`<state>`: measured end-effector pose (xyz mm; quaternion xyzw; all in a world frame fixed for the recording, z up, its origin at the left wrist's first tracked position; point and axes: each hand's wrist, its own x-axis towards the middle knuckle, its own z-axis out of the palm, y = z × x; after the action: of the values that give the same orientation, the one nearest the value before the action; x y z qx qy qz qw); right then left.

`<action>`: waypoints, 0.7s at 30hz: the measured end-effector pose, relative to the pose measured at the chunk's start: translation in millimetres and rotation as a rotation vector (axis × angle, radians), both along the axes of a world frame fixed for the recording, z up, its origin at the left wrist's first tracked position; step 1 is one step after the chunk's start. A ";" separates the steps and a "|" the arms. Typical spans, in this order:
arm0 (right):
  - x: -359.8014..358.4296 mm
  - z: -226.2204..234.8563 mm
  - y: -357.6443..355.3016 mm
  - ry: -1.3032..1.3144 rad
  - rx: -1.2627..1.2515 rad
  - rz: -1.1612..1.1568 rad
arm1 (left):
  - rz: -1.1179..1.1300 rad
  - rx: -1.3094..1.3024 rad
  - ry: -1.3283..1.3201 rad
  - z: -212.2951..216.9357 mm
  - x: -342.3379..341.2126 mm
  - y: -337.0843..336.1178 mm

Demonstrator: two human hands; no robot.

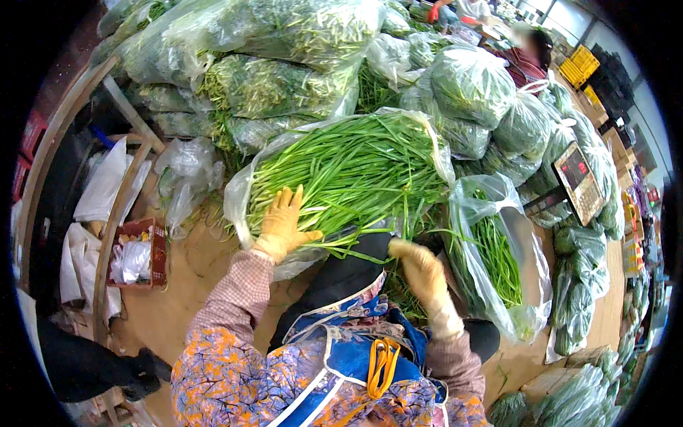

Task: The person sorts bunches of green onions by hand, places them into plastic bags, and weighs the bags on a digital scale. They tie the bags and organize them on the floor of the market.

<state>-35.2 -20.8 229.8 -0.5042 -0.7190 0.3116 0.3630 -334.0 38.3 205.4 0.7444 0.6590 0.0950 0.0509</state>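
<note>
A large clear plastic bag (pixel 236 203) lies open in front of me, full of long green garlic chives (pixel 356 160) with their pale stem ends toward the left. My left hand (pixel 282 224), in a yellowish glove, rests on the stem ends with its fingers spread and thumb out. Just off the near edge of the pile is my right hand (pixel 421 269), gloved too and smeared by motion. Its fingers look bent, but whether they hold anything is hidden. Right of it stands a smaller open plastic bag (pixel 537 274) with more chives (pixel 498 256) inside.
Stacked bags of greens (pixel 277 85) rise behind the pile, with tied bags (pixel 473 85) to the right. A scale with a lit display (pixel 580 181) stands at right. A red crate (pixel 139 252) sits left beside a wooden frame (pixel 117 220). Another person (pixel 526 60) is far right.
</note>
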 end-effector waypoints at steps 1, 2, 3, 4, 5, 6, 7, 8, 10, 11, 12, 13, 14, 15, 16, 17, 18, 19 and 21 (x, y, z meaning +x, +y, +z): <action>11.3 -10.8 19.9 -0.078 0.034 -0.076 | -0.019 0.082 0.021 -12.5 -4.7 0.2; 17.7 -15.3 40.8 -0.175 -0.005 -0.155 | -0.008 0.029 -0.018 -18.4 -10.8 2.4; 25.1 -18.7 62.6 -0.275 -0.040 -0.235 | 0.000 -0.019 -0.061 -23.0 -15.2 6.6; 36.3 -32.9 83.7 -0.308 0.086 -0.207 | 0.005 -0.066 -0.104 -24.6 -13.9 11.7; 44.3 -45.4 101.7 -0.341 0.208 -0.179 | -0.020 -0.094 -0.092 -20.6 -6.9 13.9; 39.2 -46.0 115.2 -0.373 0.229 -0.125 | -0.031 -0.120 -0.068 -8.8 -2.8 8.7; 45.8 -57.5 128.7 -0.416 0.322 -0.061 | -0.061 -0.140 -0.058 -4.1 6.4 6.5; 40.2 -60.6 137.9 -0.543 0.381 -0.063 | -0.098 0.165 0.062 -9.6 9.8 -5.3; 20.2 -64.1 148.7 -0.859 0.373 -0.104 | -0.068 0.103 0.156 -10.6 6.5 -12.4; 14.8 -59.9 152.4 -0.889 0.355 -0.095 | -0.062 0.071 0.200 -10.4 2.6 -13.0; 11.6 -54.8 156.8 -0.920 0.336 -0.088 | -0.026 0.031 0.137 -13.5 -3.3 -6.5; 9.4 -54.3 159.6 -0.953 0.312 -0.079 | 0.008 -0.013 0.073 -15.5 -9.8 1.0; 8.7 -53.4 162.1 -0.897 0.386 -0.059 | 0.012 -0.022 0.048 -16.6 -14.9 4.8; 14.1 -49.4 164.7 -0.902 0.428 0.037 | -0.016 0.010 -0.069 -17.5 -22.7 9.4; 15.5 -40.7 163.0 -0.882 0.431 0.060 | -0.030 0.023 -0.094 -15.2 -27.1 16.0; 15.9 -36.6 162.0 -0.862 0.435 0.083 | -0.044 0.036 -0.119 -13.5 -29.3 20.5; 16.1 -37.5 164.6 -0.936 0.466 0.099 | -0.035 -0.053 -0.051 -12.5 -29.2 19.9; 14.3 -38.4 162.2 -0.922 0.480 0.074 | -0.058 0.026 0.038 -15.6 -23.7 16.8; 3.1 -45.0 156.2 -0.879 0.511 0.028 | -0.098 0.183 0.229 -25.2 -19.5 0.7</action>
<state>-32.1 135.4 184.9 -0.4732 -0.8636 -0.1109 0.1339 -353.6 38.9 180.2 0.7833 0.6118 0.0664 -0.0883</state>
